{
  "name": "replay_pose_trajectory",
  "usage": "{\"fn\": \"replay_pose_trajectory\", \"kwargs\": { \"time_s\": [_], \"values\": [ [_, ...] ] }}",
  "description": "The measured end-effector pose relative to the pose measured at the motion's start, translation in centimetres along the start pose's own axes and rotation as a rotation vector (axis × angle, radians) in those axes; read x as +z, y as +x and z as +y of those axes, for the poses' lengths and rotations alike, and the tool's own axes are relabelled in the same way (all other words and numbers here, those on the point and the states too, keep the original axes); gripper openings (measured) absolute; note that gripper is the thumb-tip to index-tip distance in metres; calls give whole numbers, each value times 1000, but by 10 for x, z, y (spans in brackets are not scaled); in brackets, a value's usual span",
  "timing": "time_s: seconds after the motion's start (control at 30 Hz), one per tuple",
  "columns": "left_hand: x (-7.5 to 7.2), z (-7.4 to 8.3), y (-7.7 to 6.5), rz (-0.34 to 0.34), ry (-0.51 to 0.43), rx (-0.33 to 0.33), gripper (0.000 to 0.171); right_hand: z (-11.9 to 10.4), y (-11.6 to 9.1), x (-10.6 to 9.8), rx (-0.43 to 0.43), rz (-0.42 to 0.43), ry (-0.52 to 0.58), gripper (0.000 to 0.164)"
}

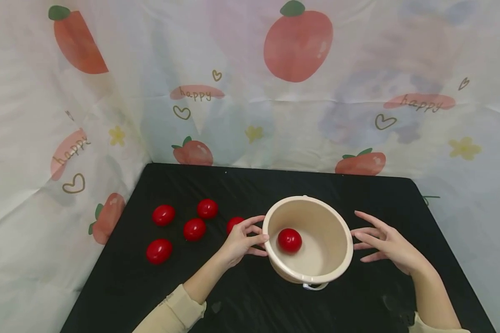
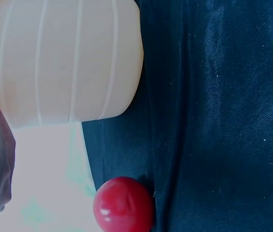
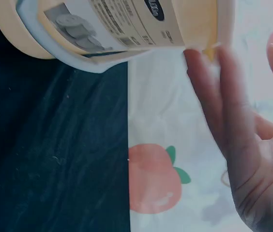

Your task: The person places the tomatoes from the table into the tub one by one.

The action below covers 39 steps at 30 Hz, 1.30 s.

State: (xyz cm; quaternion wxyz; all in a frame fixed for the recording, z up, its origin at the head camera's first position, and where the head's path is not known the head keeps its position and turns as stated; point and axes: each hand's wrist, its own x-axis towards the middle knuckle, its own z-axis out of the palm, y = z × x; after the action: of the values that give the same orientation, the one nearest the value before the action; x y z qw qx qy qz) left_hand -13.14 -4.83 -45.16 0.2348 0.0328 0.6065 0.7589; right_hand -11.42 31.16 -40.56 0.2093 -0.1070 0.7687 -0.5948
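Observation:
A cream bucket (image 1: 337, 231) stands on the black table, its mouth facing up toward the head camera. One glossy red ball (image 1: 289, 241) lies inside it, toward the left wall. At the bucket's left rim is my left hand (image 1: 243, 240), fingers loosely extended and fingertips right at the rim. On the other side my right hand (image 1: 389, 244) has its fingers spread, fingertips close to the bucket's right side. In the right wrist view, the bucket's printed label (image 3: 127, 21) and pale handle (image 3: 85, 63) show. Left of my left hand, another red ball (image 1: 234, 224) is partly hidden.
Several more red balls, among them a front one (image 1: 159, 251) and a back one (image 1: 207, 208), lie on the left part of the black table (image 1: 250, 305). A printed fabric curtain (image 1: 241, 55) rises behind the table and along its left side.

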Motion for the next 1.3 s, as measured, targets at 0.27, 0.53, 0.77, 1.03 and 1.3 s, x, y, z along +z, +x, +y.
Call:
{"fn": "replay_pose_trajectory", "kwargs": {
  "time_s": [0.27, 0.53, 0.77, 1.03, 1.3],
  "values": [
    [-1, 0, 0, -10, -9, 7, 56, 7, 0, 7, 108, 67, 59, 45],
    [-1, 0, 0, -7, -9, 6, 56, 9, 5, 17, 158, 124, 43, 52],
    [-1, 0, -1, 5, -6, -4, 56, 12, 8, 21, 129, 138, 34, 61],
    [2, 7, -6, 14, 83, 50, 54, 14, 9, 22, 154, 168, 25, 61],
    [-25, 11, -30, 402, 1055, 622, 56, 15, 9, 23, 151, 174, 18, 62]
  ]
}}
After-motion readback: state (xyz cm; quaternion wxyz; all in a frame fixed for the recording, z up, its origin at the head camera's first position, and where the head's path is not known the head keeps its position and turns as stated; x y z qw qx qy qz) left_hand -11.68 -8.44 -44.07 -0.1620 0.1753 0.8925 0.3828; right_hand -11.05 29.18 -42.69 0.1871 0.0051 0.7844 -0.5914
